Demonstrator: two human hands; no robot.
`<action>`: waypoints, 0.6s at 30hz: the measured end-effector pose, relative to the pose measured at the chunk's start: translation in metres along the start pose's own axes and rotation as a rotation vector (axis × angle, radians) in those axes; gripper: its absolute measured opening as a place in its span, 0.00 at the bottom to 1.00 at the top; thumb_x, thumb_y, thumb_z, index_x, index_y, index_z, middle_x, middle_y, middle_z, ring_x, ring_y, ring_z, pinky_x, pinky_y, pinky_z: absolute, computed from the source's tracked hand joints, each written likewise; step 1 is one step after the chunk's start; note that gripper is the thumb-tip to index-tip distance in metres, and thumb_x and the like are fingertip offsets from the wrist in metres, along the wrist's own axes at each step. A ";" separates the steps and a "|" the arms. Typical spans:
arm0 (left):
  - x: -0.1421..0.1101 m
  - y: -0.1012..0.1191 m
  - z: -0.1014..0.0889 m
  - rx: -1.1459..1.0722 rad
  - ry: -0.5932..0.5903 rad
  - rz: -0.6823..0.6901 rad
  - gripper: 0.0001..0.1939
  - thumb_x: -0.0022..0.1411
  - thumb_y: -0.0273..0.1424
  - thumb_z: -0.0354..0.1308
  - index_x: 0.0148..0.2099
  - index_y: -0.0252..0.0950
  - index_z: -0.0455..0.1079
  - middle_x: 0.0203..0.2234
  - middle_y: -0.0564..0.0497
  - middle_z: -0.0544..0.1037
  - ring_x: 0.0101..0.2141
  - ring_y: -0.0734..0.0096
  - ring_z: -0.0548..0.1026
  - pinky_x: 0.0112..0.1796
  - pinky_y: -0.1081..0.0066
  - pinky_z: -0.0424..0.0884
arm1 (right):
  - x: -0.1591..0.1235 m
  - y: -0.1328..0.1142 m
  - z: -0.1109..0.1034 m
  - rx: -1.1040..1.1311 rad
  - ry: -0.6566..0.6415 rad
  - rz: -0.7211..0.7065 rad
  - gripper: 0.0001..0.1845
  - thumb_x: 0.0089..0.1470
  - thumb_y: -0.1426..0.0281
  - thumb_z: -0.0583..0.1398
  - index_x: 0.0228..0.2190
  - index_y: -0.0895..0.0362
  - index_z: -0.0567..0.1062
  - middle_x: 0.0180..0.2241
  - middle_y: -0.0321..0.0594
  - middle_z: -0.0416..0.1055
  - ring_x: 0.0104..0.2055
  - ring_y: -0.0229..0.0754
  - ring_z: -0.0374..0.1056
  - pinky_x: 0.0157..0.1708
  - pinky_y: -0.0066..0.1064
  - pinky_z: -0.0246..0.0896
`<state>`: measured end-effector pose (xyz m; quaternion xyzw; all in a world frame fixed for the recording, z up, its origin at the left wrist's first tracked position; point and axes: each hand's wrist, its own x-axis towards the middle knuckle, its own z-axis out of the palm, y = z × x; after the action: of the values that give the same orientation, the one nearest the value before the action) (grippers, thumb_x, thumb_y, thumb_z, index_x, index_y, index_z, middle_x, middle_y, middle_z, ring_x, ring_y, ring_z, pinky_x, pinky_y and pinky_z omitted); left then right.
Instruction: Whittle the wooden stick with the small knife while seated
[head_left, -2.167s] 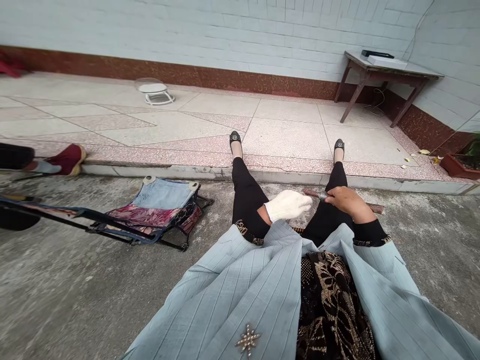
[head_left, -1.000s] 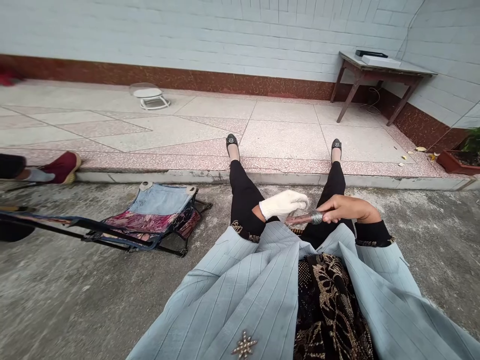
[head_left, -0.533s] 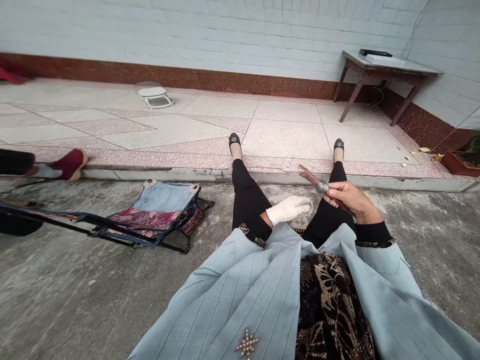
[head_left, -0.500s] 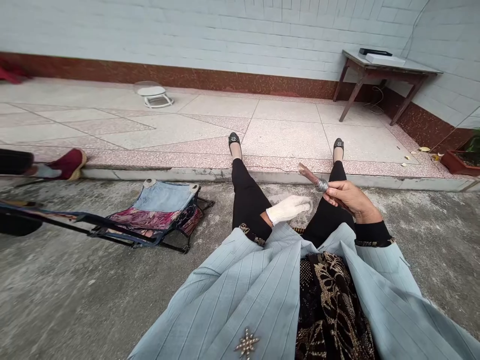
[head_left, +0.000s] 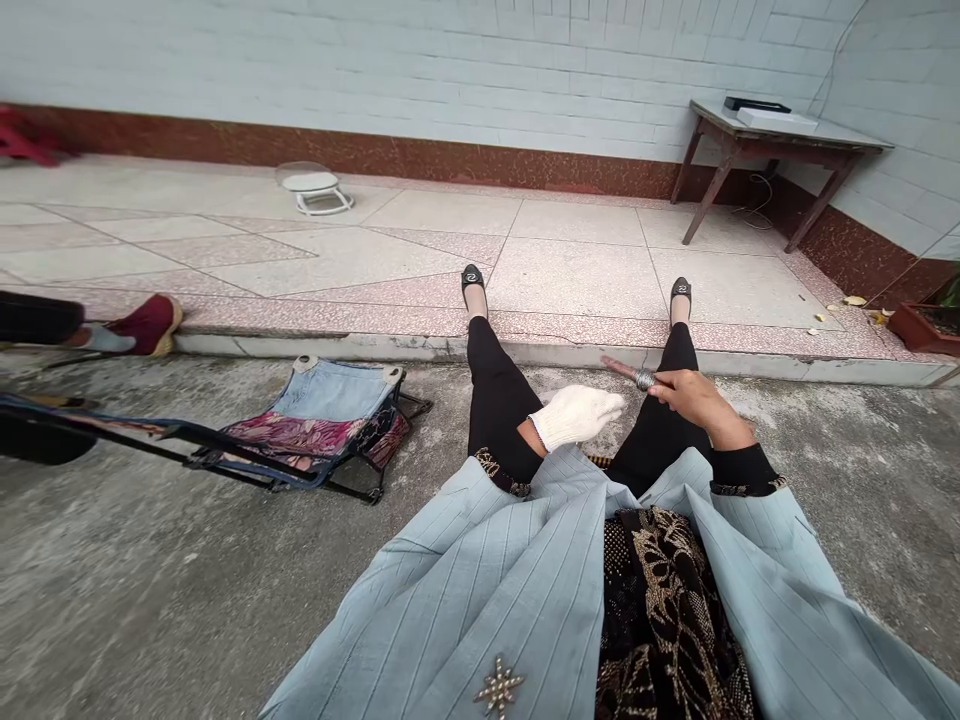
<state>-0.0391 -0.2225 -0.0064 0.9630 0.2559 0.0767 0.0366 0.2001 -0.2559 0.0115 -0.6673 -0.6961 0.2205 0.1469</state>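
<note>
Brown rod [head_left: 621,367] with metal band, clamped in bare right hand [head_left: 694,398], end hidden, white-gloved left hand [head_left: 576,418] apart, fingers unclear

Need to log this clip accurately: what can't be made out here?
In the head view:
Rod in the bare right hand: fingers hide its other end, so its kind is unclear.
Left hand: a white knit glove hides it.
Black item on the side table: too small to identify.
Leg with the burgundy shoe: cut off by the left edge.
</note>
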 end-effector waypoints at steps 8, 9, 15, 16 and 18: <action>0.003 -0.021 -0.001 -0.568 -0.047 0.067 0.13 0.67 0.34 0.48 0.43 0.35 0.73 0.36 0.50 0.78 0.37 0.70 0.75 0.41 0.74 0.66 | -0.018 -0.013 -0.013 0.350 -0.690 -0.240 0.15 0.56 0.60 0.60 0.34 0.60 0.78 0.24 0.34 0.66 0.23 0.32 0.59 0.24 0.25 0.54; 0.004 -0.022 0.002 -0.696 -0.038 0.057 0.14 0.68 0.34 0.48 0.43 0.34 0.72 0.36 0.50 0.78 0.37 0.71 0.75 0.41 0.74 0.67 | -0.020 -0.014 -0.015 0.422 -0.698 -0.267 0.17 0.55 0.58 0.61 0.36 0.60 0.78 0.24 0.33 0.66 0.24 0.32 0.59 0.23 0.25 0.54; 0.006 -0.020 0.022 -0.884 0.047 0.011 0.15 0.66 0.37 0.52 0.46 0.31 0.72 0.38 0.44 0.78 0.42 0.65 0.76 0.44 0.68 0.69 | -0.021 -0.013 -0.017 0.636 -0.603 -0.295 0.23 0.54 0.57 0.63 0.41 0.63 0.78 0.25 0.34 0.68 0.23 0.29 0.59 0.23 0.23 0.56; 0.005 -0.018 0.022 -0.872 0.049 0.003 0.15 0.65 0.37 0.53 0.46 0.32 0.73 0.38 0.44 0.78 0.43 0.64 0.76 0.44 0.68 0.69 | -0.021 -0.013 -0.017 0.640 -0.600 -0.295 0.22 0.54 0.57 0.63 0.41 0.63 0.78 0.25 0.34 0.68 0.23 0.29 0.59 0.23 0.23 0.56; 0.004 -0.014 0.022 -0.828 0.058 -0.038 0.16 0.66 0.37 0.52 0.47 0.32 0.73 0.37 0.43 0.78 0.44 0.62 0.76 0.44 0.67 0.70 | -0.020 -0.013 -0.015 0.641 -0.600 -0.297 0.22 0.54 0.56 0.63 0.40 0.63 0.78 0.25 0.34 0.68 0.23 0.29 0.59 0.23 0.23 0.56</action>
<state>-0.0391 -0.2087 -0.0288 0.8595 0.2222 0.1995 0.4149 0.1982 -0.2744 0.0330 -0.3882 -0.6925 0.5845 0.1677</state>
